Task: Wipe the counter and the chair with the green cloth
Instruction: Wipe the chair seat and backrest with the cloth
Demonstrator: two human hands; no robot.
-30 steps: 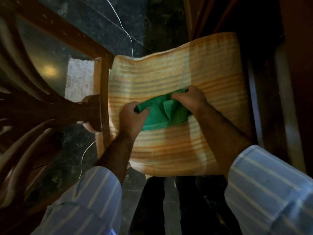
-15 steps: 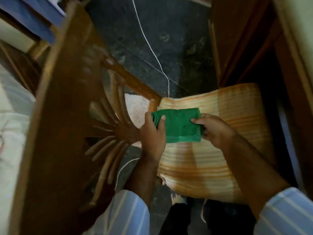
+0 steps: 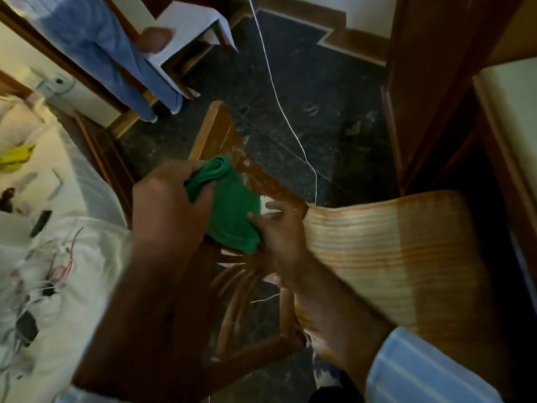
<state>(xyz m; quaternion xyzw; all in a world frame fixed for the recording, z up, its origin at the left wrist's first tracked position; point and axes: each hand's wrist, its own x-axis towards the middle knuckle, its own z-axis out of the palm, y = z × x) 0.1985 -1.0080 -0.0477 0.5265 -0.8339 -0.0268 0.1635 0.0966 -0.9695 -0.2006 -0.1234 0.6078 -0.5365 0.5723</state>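
We hold the soft, light green cloth [image 3: 232,210] just above the chair [image 3: 261,181] back, left hand [image 3: 171,205] fingers squeezing its folded edge, right hand [image 3: 279,231] fingers pinching its lower corner.

The cloth [image 3: 232,210] is soft green fabric, folded thick. The chair [image 3: 270,184] frame is brown varnished wood, slightly glossy. Its seat cushion [image 3: 392,251] seems a woven striped textile. The floor [image 3: 334,117] is dark polished stone.
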